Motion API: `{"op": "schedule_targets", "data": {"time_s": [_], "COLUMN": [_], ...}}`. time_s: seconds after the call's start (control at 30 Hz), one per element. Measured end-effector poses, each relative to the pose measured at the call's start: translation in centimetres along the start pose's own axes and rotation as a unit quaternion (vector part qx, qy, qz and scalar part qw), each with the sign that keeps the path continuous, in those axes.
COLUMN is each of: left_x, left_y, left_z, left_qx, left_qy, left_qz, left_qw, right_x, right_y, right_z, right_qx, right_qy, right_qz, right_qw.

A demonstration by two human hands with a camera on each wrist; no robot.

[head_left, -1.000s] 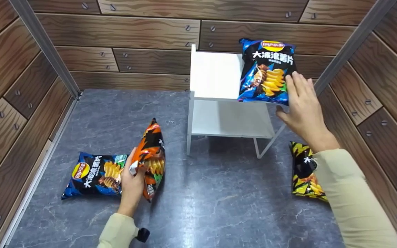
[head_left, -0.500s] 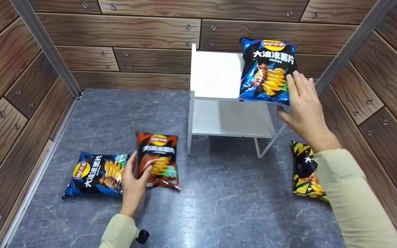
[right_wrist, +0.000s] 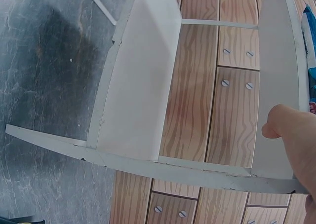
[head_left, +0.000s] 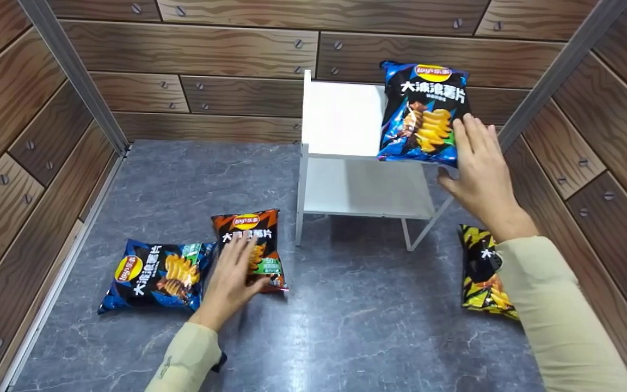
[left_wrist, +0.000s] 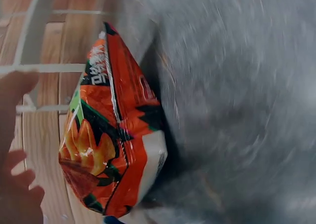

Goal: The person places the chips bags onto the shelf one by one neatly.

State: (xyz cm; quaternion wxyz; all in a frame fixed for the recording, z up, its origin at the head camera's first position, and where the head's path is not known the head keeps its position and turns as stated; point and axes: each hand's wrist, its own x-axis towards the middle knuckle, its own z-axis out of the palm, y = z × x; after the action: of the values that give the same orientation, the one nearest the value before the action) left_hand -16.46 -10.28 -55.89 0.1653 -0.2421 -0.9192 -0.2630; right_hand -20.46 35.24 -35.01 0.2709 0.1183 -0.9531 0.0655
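Observation:
My left hand (head_left: 229, 280) is over an orange and black bag of potato chips (head_left: 245, 220) on the floor, its fingers spread. In the left wrist view, those fingers (left_wrist: 19, 184) are apart from the orange bag (left_wrist: 133, 100). At the right end of a white shelf unit's top board (head_left: 343, 117), a blue and black chip bag (head_left: 422, 81) lies face up. My right hand (head_left: 479, 169) is at its right edge, fingers mostly straight and thumb below. The right wrist view has my thumb (right_wrist: 284, 123) by the top board and only a strip of the bag (right_wrist: 311, 41).
A second blue chip bag (head_left: 150, 277) lies sideways left of the orange one. Near my right sleeve (head_left: 547, 305) lies a yellow and black chip bag (head_left: 477, 294), partly covered. The shelf unit has a lower board (head_left: 365, 188). Wood-patterned walls (head_left: 226, 51) surround the grey floor (head_left: 346, 326).
My left hand stood the orange bag on edge, then let it tip flat onto the floor and released it. The hand moved over the bag's front. My right hand stayed at the blue bag.

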Motion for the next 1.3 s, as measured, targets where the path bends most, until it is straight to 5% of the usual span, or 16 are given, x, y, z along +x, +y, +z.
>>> {"op": "schedule_targets", "data": {"time_s": [0.13, 0.27, 0.37, 0.8, 1.3], "left_x": [1.1, 1.9, 2.0, 0.0, -0.1], "left_y": [-0.5, -0.9, -1.1, -2.4, -2.2], "left_z": [0.2, 0.5, 0.9, 4.1, 4.2], "left_qx": [0.065, 0.130, 0.167, 0.207, 0.205], "left_qy": [-0.090, -0.177, -0.209, -0.134, -0.101], "left_qz": [0.026, 0.025, 0.033, 0.076, 0.079], "left_qw": [0.9935, 0.9753, 0.9631, 0.9660, 0.9704], "right_x": [0.0, -0.1, -0.1, -0.1, 0.0], "right_y": [0.0, 0.0, 0.0, 0.1, 0.0], "right_z": [0.0, 0.1, 0.1, 0.1, 0.0], "right_qx": [0.000, 0.000, -0.001, 0.003, 0.002], "right_qy": [-0.002, -0.005, -0.009, 0.001, -0.003], "right_qz": [0.003, 0.006, 0.007, 0.002, 0.002], "right_qw": [1.000, 1.000, 1.000, 1.000, 1.000]}}
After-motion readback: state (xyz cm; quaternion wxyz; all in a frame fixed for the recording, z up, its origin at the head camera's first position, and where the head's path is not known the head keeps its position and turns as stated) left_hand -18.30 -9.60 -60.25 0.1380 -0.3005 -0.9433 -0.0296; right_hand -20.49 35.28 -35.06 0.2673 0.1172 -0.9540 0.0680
